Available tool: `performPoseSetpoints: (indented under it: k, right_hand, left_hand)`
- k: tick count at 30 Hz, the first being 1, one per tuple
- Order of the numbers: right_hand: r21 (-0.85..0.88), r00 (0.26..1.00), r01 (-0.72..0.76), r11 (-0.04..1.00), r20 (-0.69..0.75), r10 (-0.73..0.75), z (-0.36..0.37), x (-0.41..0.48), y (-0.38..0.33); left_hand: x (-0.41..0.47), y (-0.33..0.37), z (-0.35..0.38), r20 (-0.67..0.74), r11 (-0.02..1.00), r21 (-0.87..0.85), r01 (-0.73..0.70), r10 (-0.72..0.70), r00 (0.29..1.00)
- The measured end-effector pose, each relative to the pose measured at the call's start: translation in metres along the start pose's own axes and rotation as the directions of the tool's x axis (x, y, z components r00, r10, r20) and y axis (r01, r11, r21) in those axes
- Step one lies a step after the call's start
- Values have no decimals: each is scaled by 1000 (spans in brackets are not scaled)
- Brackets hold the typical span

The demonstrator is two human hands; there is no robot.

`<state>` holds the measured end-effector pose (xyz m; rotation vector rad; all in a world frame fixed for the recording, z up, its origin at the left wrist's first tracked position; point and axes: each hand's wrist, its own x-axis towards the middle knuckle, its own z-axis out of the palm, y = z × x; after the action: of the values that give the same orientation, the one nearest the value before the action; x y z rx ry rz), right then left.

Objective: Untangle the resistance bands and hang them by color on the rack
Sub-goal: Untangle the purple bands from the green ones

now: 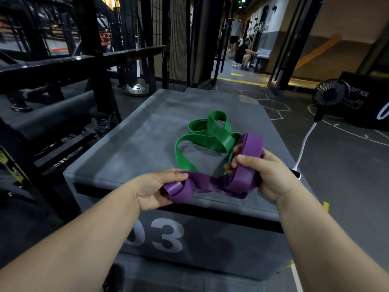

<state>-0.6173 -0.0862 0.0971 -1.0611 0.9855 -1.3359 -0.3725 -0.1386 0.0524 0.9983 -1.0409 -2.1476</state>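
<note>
A purple resistance band (242, 178) is bunched between my two hands just above the near edge of a grey soft box (147, 131). My left hand (155, 190) grips its folded left end. My right hand (267, 175) grips a bundle of its loops, thumb on top. A green resistance band (208, 140) lies in loose twisted loops on the box top behind the purple one, and part of it passes under or through the purple loops near my right hand.
A black metal rack (63, 66) with padded rollers stands to the left. A small black fan (330, 95) with a white cable sits on the floor at right beside a black soft box. Two people are in the corridor far ahead.
</note>
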Motion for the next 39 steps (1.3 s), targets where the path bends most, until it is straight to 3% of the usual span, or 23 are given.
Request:
performPoseSetpoints:
  k: [7,12,18,24,28,33,35,39]
  right_hand:
    - [-295,976,-122,948,136,168,19,-1,19]
    - [-453,991,-116,884,6,133,29,5,34]
    - [-378,994,-109,919,-23,109,30,5,34]
    - [-319,994,-108,941,-61,94,31,4,34]
    - [-296,988,-115,948,-129,80,28,6,33]
    - [-471,988,-111,875,-144,48,27,5,27]
    - [-460,990,-110,881,-126,58,25,5,23]
    - [-407,993,-113,906,-86,86,28,4,18]
  left_hand:
    - [2,0,12,8,987,84,-133,133,991]
    - [2,-2,15,25,981,79,-179,177,984]
    - [1,-3,17,105,958,3,-287,285,953]
    - [-6,-1,15,241,939,76,-334,308,920]
    - [-3,0,16,155,906,196,-375,349,924]
    - [0,3,13,86,836,372,-404,402,911]
    - [3,4,12,23,795,446,-412,450,893]
    - [10,1,8,-48,552,758,-347,578,815]
